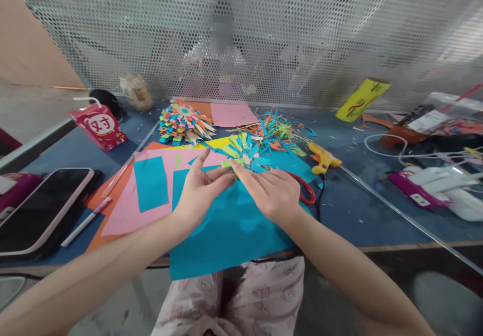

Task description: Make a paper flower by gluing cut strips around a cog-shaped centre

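My left hand (202, 187) holds a small green paper piece (227, 163) between thumb and fingers, with the index finger raised. My right hand (269, 190) points its index finger at that same piece; its other fingers are curled. Just beyond the fingertips lies a flower shape (241, 147) of green and blue paper loops. Under both hands is a large blue sheet (226, 240). Red-handled scissors (307, 187) lie partly hidden beside my right hand. A fuller multicoloured paper flower (183, 122) stands further back on the left.
Paper scraps (279, 130) are piled behind the flower. A yellow glue gun (322, 158) and a long clear stick (407, 215) lie on the right. At left are a phone (41, 210), a pen (85, 223) and a red drink carton (98, 124). A perforated metal panel (264, 39) stands behind.
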A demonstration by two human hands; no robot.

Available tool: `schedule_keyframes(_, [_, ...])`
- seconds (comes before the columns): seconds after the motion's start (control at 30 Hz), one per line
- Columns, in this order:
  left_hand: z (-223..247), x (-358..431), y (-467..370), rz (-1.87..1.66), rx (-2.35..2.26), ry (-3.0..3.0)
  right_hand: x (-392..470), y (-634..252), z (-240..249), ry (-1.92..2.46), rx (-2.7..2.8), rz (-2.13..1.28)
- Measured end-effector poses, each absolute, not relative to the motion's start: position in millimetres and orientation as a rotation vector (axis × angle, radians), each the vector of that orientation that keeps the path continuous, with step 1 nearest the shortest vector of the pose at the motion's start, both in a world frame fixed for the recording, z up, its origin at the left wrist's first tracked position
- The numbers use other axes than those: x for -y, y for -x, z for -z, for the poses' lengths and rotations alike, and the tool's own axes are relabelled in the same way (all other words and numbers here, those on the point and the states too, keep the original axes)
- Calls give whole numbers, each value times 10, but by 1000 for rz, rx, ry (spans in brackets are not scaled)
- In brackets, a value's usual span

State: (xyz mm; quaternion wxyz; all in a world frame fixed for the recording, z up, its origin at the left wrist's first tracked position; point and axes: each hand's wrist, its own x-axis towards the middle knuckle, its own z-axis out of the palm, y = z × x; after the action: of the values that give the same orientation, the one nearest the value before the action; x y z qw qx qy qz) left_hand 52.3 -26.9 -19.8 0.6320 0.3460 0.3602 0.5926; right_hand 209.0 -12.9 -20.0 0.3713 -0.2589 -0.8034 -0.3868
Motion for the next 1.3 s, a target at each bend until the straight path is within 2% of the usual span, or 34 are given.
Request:
schedule_keyframes(0.33, [293,209,-485,-1403,-812,-713,95,-2076,306,615,2000,926])
schedule_keyframes(0.7, [301,167,-503,-1390,-823,-662,20,-2029,384,690,1973,654])
schedule_keyframes(1.03, [275,152,-504,-1406,-904,-612,45,-2024,375,895,1847,149])
schedule_keyframes(1.3, [241,143,-511,-1390,-928,-554,-37,-2136,350,702,2077,339])
